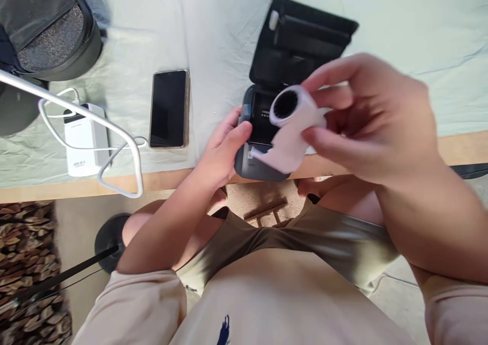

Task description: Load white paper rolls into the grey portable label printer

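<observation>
Item: paper roll (292,126), white with a dark hollow core facing the camera, a loose tail of paper hanging from it; located just right of frame centre, raised above the table edge. Held by: right hand (375,119), large and blurred in the right half of the frame, fingers and thumb pinched around the roll's right end. Item: small printer (253,142), dark grey with rounded corners, lid standing open, resting at the front edge of the table at frame centre, directly behind and below the roll. Steadied by: left hand (224,147), lower centre-left, fingers curled against the printer's left side with the thumb on its upper corner. Item: black case (301,40), open, upper centre, lying just behind the printer, with a small white piece at its upper left corner. Item: smartphone (170,108), screen dark, flat on the cloth left of centre, well apart from the printer. Item: white power bank (84,139), left of the phone, with a white cable (57,126) looped around it. Item: white curved tube (95,126), crossing the left of the frame in front of the power bank. Item: dark bag (48,27), upper left corner. Surface: table (171,180), wooden front edge showing, covered by a pale green cloth (400,25). Lower frame: the person's beige sleeves and olive shorts.
</observation>
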`<state>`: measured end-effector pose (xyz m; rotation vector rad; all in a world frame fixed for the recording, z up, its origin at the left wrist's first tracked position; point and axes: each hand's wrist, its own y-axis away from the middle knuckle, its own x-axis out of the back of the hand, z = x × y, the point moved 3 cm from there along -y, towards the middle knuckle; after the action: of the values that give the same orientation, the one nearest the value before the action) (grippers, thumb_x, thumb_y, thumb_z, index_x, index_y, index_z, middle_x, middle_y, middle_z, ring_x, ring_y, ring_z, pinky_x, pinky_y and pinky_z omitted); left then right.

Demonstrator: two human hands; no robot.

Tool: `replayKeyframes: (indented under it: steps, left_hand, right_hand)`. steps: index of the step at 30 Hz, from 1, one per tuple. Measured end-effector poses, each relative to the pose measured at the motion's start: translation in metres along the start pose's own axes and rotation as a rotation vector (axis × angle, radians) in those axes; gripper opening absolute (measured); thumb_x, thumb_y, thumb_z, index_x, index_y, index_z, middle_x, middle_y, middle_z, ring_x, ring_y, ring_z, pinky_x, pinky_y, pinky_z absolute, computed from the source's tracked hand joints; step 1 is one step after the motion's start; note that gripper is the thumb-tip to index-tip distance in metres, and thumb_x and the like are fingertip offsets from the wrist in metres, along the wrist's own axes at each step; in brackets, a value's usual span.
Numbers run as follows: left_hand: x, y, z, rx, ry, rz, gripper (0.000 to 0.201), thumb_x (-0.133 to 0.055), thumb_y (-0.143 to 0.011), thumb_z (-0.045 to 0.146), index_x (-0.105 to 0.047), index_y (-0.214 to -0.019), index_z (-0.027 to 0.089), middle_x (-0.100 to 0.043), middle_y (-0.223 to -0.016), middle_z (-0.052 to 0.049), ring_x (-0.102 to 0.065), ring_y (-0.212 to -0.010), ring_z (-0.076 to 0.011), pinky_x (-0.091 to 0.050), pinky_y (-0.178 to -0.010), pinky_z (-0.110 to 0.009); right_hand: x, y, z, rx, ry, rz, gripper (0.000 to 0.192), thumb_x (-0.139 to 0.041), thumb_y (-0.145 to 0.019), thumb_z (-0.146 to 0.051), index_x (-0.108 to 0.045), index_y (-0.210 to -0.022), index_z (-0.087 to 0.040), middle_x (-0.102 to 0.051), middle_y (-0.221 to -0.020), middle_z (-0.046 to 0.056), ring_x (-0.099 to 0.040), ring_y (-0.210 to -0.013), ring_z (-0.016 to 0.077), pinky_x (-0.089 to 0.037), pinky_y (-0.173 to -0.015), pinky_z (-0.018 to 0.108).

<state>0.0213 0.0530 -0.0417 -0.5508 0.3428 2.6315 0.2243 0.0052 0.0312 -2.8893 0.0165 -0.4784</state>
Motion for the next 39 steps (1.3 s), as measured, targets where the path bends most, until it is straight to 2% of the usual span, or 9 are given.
replayKeyframes:
  steps: [3, 6, 13, 20, 26, 31, 35, 37, 39]
  left_hand:
    - [0.004, -0.002, 0.006, 0.038, 0.061, 0.034, 0.035, -0.085, -0.093, 0.051, -0.08, -0.108, 0.021, -0.081, -0.1, -0.003, -0.075, -0.086, -0.0191, -0.063, -0.075, -0.029]
    - [0.01, -0.005, 0.015, -0.001, 0.023, 0.06, 0.04, -0.074, -0.099, 0.054, -0.08, -0.117, 0.019, -0.084, -0.113, -0.006, -0.079, -0.106, -0.0252, -0.067, -0.092, -0.036]
    - [0.015, -0.015, 0.01, 0.047, 0.074, 0.156, 0.035, -0.053, -0.108, 0.039, -0.081, -0.101, 0.019, -0.083, -0.088, -0.007, -0.076, -0.132, -0.0319, -0.066, -0.111, -0.043]
    - [0.014, -0.016, 0.007, -0.012, 0.105, 0.173, 0.053, -0.038, -0.114, 0.052, -0.079, -0.109, 0.02, -0.083, -0.106, -0.007, -0.07, -0.143, -0.0325, -0.066, -0.112, -0.044]
    - [0.008, -0.014, 0.01, 0.058, 0.146, 0.179, 0.05, -0.034, -0.115, 0.048, -0.075, -0.11, 0.018, -0.082, -0.107, -0.007, -0.068, -0.147, -0.0318, -0.061, -0.117, -0.043]
    - [0.007, -0.014, 0.008, 0.062, 0.132, 0.159, 0.046, -0.037, -0.113, 0.044, -0.075, -0.108, 0.018, -0.082, -0.101, -0.006, -0.072, -0.141, -0.0295, -0.062, -0.115, -0.04]
    - [0.01, -0.015, 0.006, 0.017, 0.085, 0.189, 0.047, -0.043, -0.111, 0.054, -0.076, -0.109, 0.02, -0.083, -0.104, -0.007, -0.073, -0.139, -0.0309, -0.066, -0.108, -0.039]
    - [0.01, -0.015, 0.005, 0.02, 0.074, 0.198, 0.043, -0.046, -0.109, 0.053, -0.076, -0.11, 0.021, -0.083, -0.105, -0.008, -0.072, -0.139, -0.0309, -0.066, -0.106, -0.038]
    - [0.009, -0.015, 0.005, 0.03, 0.073, 0.194, 0.04, -0.049, -0.108, 0.052, -0.075, -0.109, 0.021, -0.084, -0.106, -0.009, -0.072, -0.139, -0.0305, -0.066, -0.107, -0.037]
  right_hand:
    - [0.002, -0.005, 0.019, -0.159, -0.407, 0.033, 0.024, -0.075, -0.082, -0.025, -0.066, -0.103, -0.029, -0.065, -0.077, -0.005, -0.048, -0.05, 0.0121, -0.038, -0.043, 0.03]
    - [-0.004, -0.01, 0.045, -0.292, -0.482, 0.005, 0.026, -0.078, -0.078, -0.031, -0.062, -0.099, -0.028, -0.064, -0.084, -0.002, -0.053, -0.059, 0.0136, -0.045, -0.049, 0.03]
    - [-0.01, -0.009, 0.071, -0.141, -0.104, -0.013, 0.018, -0.076, -0.09, -0.033, -0.062, -0.1, -0.028, -0.063, -0.086, -0.001, -0.063, -0.075, 0.0175, -0.055, -0.069, 0.035]
    - [0.006, -0.01, 0.066, 0.074, 0.168, 0.25, 0.05, -0.073, -0.079, -0.021, -0.052, -0.122, -0.032, -0.07, -0.112, -0.001, -0.07, -0.096, 0.0191, -0.054, -0.078, 0.035]
    - [-0.004, -0.002, 0.067, 0.094, 0.447, -0.028, 0.052, -0.064, -0.083, -0.017, -0.06, -0.133, -0.031, -0.077, -0.116, 0.003, -0.073, -0.09, 0.0234, -0.063, -0.08, 0.043]
    - [0.027, -0.008, 0.048, 0.371, 0.568, 0.332, 0.049, -0.064, -0.082, -0.017, -0.066, -0.13, -0.027, -0.073, -0.126, 0.01, -0.072, -0.12, 0.0322, -0.06, -0.1, 0.051]
    - [0.064, -0.03, 0.08, 0.155, 0.65, 0.363, 0.082, -0.085, -0.067, -0.012, -0.06, -0.144, -0.021, -0.064, -0.148, 0.018, -0.059, -0.143, 0.0369, -0.045, -0.123, 0.053]
    - [0.074, -0.037, 0.105, -0.09, 0.631, 0.308, 0.09, -0.096, -0.061, -0.017, -0.061, -0.143, -0.024, -0.07, -0.139, 0.015, -0.067, -0.125, 0.0323, -0.05, -0.114, 0.05]
    - [0.078, -0.038, 0.119, -0.215, 0.602, 0.334, 0.071, -0.098, -0.062, -0.021, -0.069, -0.127, -0.027, -0.075, -0.122, 0.01, -0.068, -0.104, 0.026, -0.054, -0.099, 0.044]
